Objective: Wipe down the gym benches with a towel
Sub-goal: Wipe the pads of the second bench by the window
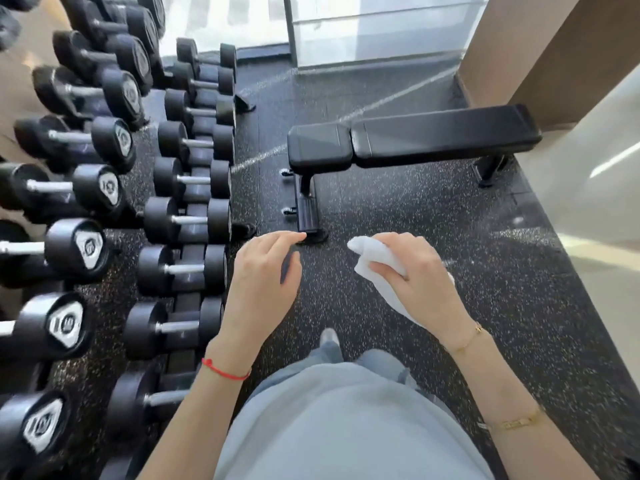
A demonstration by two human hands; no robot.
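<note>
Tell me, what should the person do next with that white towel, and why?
Probably step forward and lower the towel onto the bench. The right hand grips it in the air, the left hand holds nothing, and the bench lies ahead, untouched.

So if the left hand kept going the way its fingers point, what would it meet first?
Probably the bench's foot, just past the left hand's fingertips in the picture. Depth is unclear: the hand may be well above it.

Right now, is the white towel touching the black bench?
Apart. The head view shows the towel gripped in the right hand, with speckled floor visible between it and the bench.
</note>
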